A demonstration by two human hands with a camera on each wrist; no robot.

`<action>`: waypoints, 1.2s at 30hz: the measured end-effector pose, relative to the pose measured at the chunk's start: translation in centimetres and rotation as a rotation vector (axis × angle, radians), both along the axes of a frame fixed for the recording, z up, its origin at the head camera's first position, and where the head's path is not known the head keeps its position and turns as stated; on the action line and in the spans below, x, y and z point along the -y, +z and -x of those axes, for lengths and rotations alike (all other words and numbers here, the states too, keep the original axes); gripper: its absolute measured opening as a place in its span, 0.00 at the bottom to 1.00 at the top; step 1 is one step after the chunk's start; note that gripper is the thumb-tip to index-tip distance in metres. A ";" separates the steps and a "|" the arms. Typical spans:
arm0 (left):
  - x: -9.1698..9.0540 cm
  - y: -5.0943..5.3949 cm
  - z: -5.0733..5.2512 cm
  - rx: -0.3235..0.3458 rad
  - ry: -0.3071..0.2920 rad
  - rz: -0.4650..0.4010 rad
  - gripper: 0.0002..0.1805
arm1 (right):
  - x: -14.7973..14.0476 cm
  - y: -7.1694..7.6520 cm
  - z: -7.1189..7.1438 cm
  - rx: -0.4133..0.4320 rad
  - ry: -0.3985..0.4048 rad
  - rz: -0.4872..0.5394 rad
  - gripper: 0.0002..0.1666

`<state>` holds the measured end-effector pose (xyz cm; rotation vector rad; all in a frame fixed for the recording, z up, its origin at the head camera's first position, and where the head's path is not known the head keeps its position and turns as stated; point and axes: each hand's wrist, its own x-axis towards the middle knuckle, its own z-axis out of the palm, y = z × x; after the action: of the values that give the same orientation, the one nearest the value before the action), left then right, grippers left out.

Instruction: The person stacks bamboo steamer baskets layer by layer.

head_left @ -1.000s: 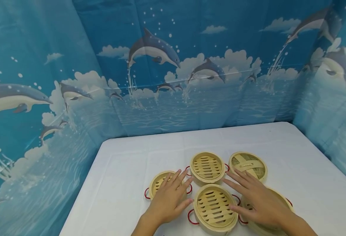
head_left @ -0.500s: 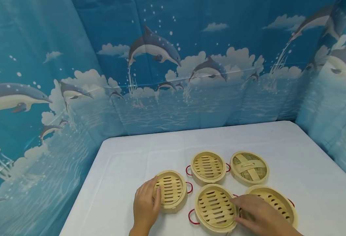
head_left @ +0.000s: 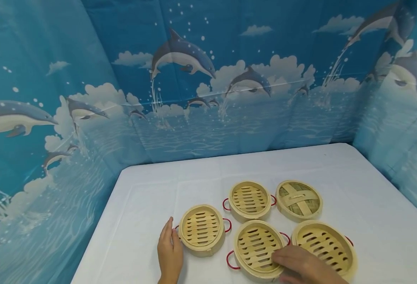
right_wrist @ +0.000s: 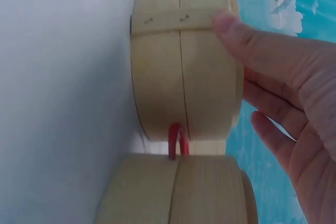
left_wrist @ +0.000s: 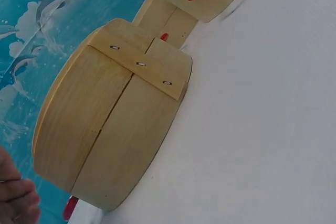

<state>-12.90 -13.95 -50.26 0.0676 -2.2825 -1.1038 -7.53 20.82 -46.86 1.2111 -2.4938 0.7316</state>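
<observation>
Several round bamboo steamer baskets with red handles stand on the white table. My left hand is upright beside the left steamer basket, near its outer handle, fingers extended and gripping nothing. In the left wrist view that basket's wall fills the middle, and my left fingers show at the lower left. My right hand reaches over the right rim of the front middle steamer basket. The right wrist view has my right thumb against this basket's side near the rim; the other fingers curl over the top, partly hidden.
Behind stands another slatted steamer basket, with a woven bamboo lid to its right. A larger steamer basket sits close to the right of the front middle one. A blue dolphin-print curtain encloses the table.
My left hand has come off the top of the left basket to its left side. My right hand has moved from above the right basket toward the front middle basket's rim.
</observation>
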 end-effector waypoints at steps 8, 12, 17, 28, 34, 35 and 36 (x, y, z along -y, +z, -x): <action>0.0 -1.1 0.4 0.087 -0.056 -0.204 0.17 | 0.7 -0.4 0.6 -0.013 0.100 -0.036 0.20; 0.1 -1.3 0.5 0.154 -0.069 -0.299 0.17 | 0.9 -0.5 0.8 -0.016 0.118 -0.080 0.19; -0.1 -1.5 0.5 0.193 -0.093 -0.372 0.18 | 1.2 -0.8 0.8 -0.011 0.152 -0.060 0.15; -0.2 -2.0 0.6 0.209 -0.092 -0.436 0.20 | 1.7 -1.6 1.1 -0.091 0.178 0.013 0.17; -0.1 -2.1 0.6 0.211 -0.085 -0.426 0.19 | 1.9 -1.5 0.9 -0.121 0.155 0.009 0.15; -0.1 -2.1 0.6 0.212 -0.083 -0.428 0.19 | 1.9 -1.5 0.9 -0.128 0.152 0.007 0.13; -0.1 -2.1 0.6 0.213 -0.082 -0.432 0.20 | 1.9 -1.5 0.8 -0.133 0.152 0.005 0.12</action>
<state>-13.49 -13.85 -52.36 0.2755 -2.2010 -1.6877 -8.35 18.89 -48.38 1.4109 -2.3111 0.6692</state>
